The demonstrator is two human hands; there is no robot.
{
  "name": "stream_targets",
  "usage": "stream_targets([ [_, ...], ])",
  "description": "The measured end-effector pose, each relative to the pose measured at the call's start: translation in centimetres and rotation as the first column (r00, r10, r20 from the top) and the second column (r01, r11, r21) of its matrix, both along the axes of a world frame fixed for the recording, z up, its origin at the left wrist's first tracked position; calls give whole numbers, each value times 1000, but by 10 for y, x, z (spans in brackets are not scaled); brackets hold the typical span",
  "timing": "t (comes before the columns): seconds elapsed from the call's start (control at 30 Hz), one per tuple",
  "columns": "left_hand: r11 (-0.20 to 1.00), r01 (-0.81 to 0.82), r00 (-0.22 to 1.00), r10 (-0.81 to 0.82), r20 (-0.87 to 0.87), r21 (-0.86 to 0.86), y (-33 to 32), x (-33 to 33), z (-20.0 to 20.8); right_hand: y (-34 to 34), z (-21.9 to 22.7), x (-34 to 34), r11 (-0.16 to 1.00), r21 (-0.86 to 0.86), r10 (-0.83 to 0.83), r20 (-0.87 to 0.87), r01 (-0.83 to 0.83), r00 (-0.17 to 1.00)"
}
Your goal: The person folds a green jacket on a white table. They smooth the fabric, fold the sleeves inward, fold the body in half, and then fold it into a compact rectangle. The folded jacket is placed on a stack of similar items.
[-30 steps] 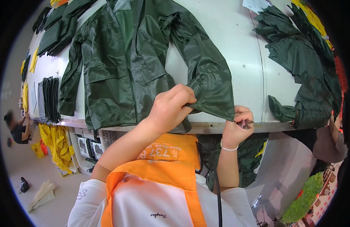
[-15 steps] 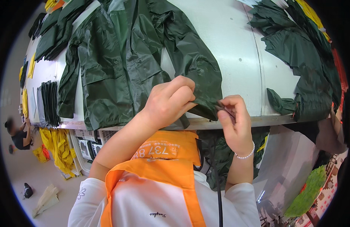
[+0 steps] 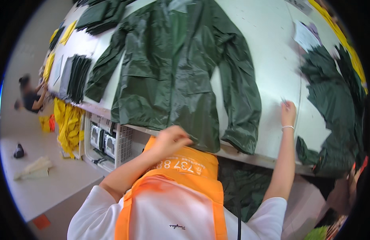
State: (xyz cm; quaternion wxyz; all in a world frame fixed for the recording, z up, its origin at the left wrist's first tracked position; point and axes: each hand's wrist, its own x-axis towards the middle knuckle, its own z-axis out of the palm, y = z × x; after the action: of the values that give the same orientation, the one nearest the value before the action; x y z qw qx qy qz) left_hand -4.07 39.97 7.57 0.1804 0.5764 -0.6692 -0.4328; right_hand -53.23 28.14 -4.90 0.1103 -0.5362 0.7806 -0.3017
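Head view: a dark green jacket (image 3: pixel 173 76) lies spread flat, front up, on the white table (image 3: pixel 273 52), its hem at the near edge. The left hand (image 3: pixel 172 140) hovers loosely curled just below the hem, holding nothing. The right hand (image 3: pixel 288 113) rests on the table beside the right sleeve; something thin may be pinched there, but I cannot tell. Laid out and seemingly released, the jacket remains unfolded, and another green garment (image 3: pixel 333 104) waits to the right.

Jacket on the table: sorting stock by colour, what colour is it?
Dark green jacket, clearest in the head view.
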Motion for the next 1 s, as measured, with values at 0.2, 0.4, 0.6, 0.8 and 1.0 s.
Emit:
stream_targets([
  [0.2,337,-734,324,937,-132,589,29,142,-40,-34,5,-32,936,15,-280,-577,353,767],
  [0.4,86,-732,-38,985,-167,676,21,121,-62,-35,139,192,911,-105,412,197,-398,890],
  [0.6,310,-530,79,945,-318,789,-10,114,-51,64,95,413,779,173,612,-2,-602,791],
  [0.8,515,-500,440,843,-308,696,-18,180,-65,77,58,398,870,217,472,-109,-442,875],
  [1.0,414,-453,-278,776,-566,790,-76,373,-5,24,132,245,969,234,46,-485,79,873],
])
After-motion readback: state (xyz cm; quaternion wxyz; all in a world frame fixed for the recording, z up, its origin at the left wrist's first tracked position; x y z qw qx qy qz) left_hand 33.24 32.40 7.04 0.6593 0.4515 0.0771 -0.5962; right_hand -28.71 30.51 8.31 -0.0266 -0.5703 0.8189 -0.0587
